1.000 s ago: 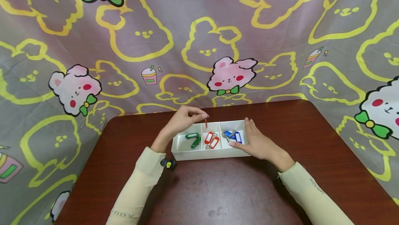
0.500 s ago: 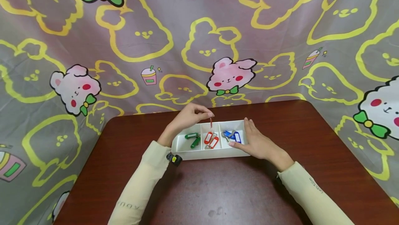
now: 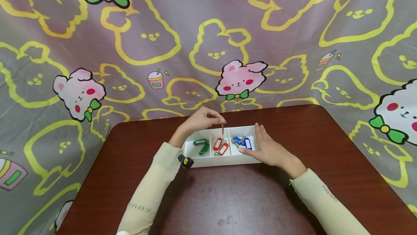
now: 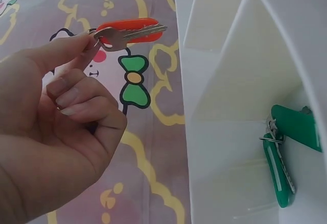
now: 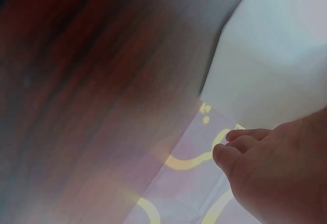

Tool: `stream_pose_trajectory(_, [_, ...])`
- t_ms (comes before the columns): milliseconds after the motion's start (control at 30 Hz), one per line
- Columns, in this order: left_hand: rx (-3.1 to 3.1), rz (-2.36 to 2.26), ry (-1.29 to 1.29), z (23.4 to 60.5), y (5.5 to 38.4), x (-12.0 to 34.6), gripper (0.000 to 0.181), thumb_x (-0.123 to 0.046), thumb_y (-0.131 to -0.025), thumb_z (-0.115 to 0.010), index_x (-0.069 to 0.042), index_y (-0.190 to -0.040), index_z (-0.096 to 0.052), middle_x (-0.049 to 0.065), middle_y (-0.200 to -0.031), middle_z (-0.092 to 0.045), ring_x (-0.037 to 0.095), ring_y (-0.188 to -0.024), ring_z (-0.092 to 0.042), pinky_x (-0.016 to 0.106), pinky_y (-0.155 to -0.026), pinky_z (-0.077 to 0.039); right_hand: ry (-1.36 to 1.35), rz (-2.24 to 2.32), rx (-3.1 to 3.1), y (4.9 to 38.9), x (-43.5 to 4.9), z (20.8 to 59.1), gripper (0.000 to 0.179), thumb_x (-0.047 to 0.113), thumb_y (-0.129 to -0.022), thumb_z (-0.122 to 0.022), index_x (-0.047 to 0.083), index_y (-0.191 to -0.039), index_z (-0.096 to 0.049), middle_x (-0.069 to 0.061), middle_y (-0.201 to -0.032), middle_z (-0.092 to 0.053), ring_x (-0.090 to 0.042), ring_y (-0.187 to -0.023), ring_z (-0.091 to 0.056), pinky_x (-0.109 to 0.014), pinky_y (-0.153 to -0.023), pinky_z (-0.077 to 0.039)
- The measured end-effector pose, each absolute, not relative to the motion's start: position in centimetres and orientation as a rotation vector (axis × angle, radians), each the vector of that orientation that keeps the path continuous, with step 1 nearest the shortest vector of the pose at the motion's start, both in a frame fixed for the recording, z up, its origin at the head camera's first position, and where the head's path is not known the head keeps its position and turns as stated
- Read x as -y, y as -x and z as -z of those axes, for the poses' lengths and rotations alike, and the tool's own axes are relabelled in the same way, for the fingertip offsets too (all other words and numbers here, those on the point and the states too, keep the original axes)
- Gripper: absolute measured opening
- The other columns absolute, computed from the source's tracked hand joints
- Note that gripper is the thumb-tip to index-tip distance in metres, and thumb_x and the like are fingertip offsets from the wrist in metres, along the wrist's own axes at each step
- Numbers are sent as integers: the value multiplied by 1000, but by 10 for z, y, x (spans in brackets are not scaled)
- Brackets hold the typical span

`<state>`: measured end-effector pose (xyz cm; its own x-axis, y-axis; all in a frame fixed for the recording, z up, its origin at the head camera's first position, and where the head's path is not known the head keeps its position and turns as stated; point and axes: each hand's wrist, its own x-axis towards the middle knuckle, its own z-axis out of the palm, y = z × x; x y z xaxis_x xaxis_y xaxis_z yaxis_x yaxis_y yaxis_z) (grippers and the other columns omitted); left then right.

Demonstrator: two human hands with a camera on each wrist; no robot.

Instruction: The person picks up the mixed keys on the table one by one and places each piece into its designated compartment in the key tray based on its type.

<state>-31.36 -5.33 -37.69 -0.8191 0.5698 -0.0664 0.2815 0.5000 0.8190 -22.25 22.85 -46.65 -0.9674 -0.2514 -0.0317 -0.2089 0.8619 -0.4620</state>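
My left hand [image 3: 200, 121] pinches the ring of a key with a red key tag [image 4: 150, 36], which hangs over the middle compartment of a white three-part box [image 3: 224, 161]. In the left wrist view the thumb and forefinger grip the ring while the other fingers curl in. Two red key tags [image 3: 223, 149] lie in the middle compartment, green key tags [image 3: 204, 149] in the left one, and blue key tags [image 3: 248, 143] with keys in the right one. My right hand [image 3: 275, 151] rests along the box's right end, fingers extended, thumb over the front rim.
The box stands on a dark red-brown wooden table [image 3: 224, 195] with rounded far corners. Behind and at both sides hangs a curtain [image 3: 182, 46] printed with cartoon animals. Low dividers split the box's inside.
My left hand has moved a little to the right with the red-tagged key, from near the left divider to over the middle compartment's back. The right hand stays put.
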Motion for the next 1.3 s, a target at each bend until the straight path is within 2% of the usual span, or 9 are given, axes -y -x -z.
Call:
stream_pose_trajectory(100, [-2403,-1223,-695,379,316,53,20,-32,-103,-69,-20,-108,-84,-7,-61,-45,11,-52,-31,26,-53,-31,363,716,-2943,223,-228,468,130,82,-90,-56,-9,-165,-3,-31,-174,-5,-48,-163,-9,-63,-128,-28])
stream_pose_trajectory(300, [-2366,-1203,-666,384,320,51,19,-27,-104,-67,-20,-107,-84,-4,-91,-75,10,-53,-29,26,-55,-31,352,728,-2938,221,-229,469,130,82,-90,-56,-9,-165,-2,-31,-174,-5,-48,-163,-9,-64,-127,-29])
stream_pose_trajectory(433, [-2353,-1179,-653,386,323,49,19,-27,-104,-67,-20,-106,-84,1,-101,-78,10,-56,-27,26,-57,-32,344,738,-2938,220,-230,468,129,81,-90,-57,-8,-165,-1,-31,-174,-5,-48,-163,-10,-64,-127,-30])
stream_pose_trajectory(567, [-2342,-1137,-665,389,327,49,19,-25,-104,-67,-18,-107,-84,3,-94,-75,10,-57,-33,25,-57,-33,354,747,-2942,220,-229,469,129,80,-90,-58,-9,-165,-2,-33,-174,-5,-49,-162,-11,-64,-126,-30])
stream_pose_trajectory(767, [-2331,-1068,-712,391,332,47,20,-22,-104,-66,-16,-108,-84,-3,-80,-67,10,-57,-39,24,-55,-33,355,741,-2945,220,-228,469,129,81,-90,-58,-8,-165,-2,-33,-173,-6,-50,-162,-13,-64,-126,-31])
stream_pose_trajectory(967, [-2316,-994,-730,391,333,45,21,-23,-105,-64,-15,-107,-84,6,-83,-66,10,-55,-36,24,-55,-32,352,740,-2941,221,-228,470,131,82,-89,-57,-7,-166,-1,-33,-174,-6,-50,-162,-12,-64,-126,-30])
stream_pose_trajectory(1133, [-2324,-960,-719,391,333,43,21,-21,-104,-64,-15,-107,-84,19,-94,-73,10,-53,-33,25,-56,-32,352,743,-2938,221,-228,468,131,82,-89,-58,-8,-165,-1,-33,-174,-5,-50,-162,-12,-65,-125,-31])
stream_pose_trajectory(1233, [-2343,-953,-710,391,334,43,21,-20,-103,-65,-14,-106,-85,14,-83,-71,10,-52,-32,25,-54,-31,351,748,-2940,220,-229,467,131,81,-89,-59,-8,-165,-1,-33,-174,-5,-49,-162,-12,-64,-125,-32])
stream_pose_trajectory(1300, [-2359,-943,-703,391,334,43,21,-19,-103,-64,-14,-105,-85,4,-70,-63,10,-51,-32,25,-54,-31,352,754,-2938,220,-229,467,130,81,-89,-59,-8,-165,-2,-33,-174,-5,-49,-162,-13,-64,-125,-32])
